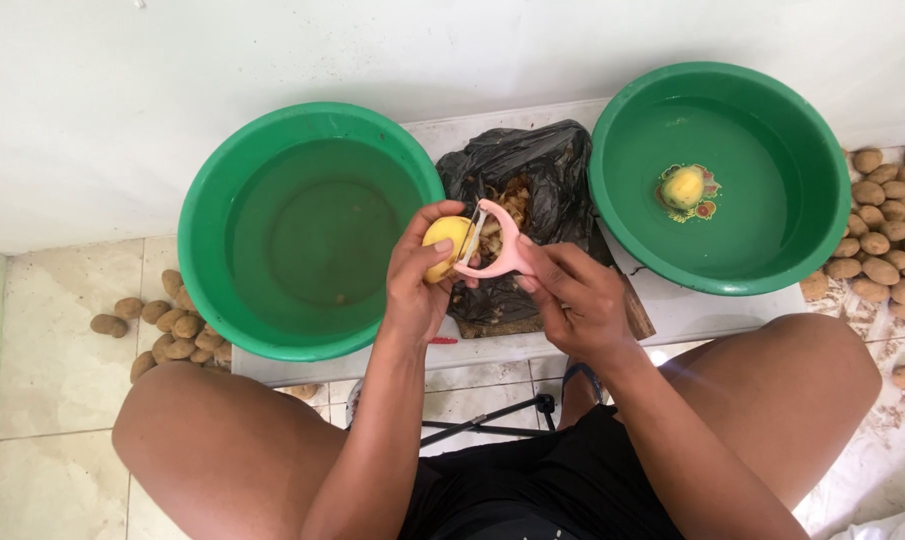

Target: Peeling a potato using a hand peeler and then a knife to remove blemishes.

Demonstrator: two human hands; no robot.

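My left hand (417, 280) grips a yellow, mostly peeled potato (446, 243) over a black plastic bag (532, 165) that holds peelings. A pink peeler (499, 245) is in my right hand (572, 295), with its blade against the potato's right side. One peeled potato (683, 186) lies in the middle of the right green basin (802, 170), which holds water. The left green basin (262, 320) also holds water and has no potato in it.
Unpeeled brown potatoes are heaped on the tiled floor at the left (167, 330) and at the right (892, 240). My bare knees frame the bottom of the view. A black tripod leg (492, 420) lies between them. A white wall runs behind the basins.
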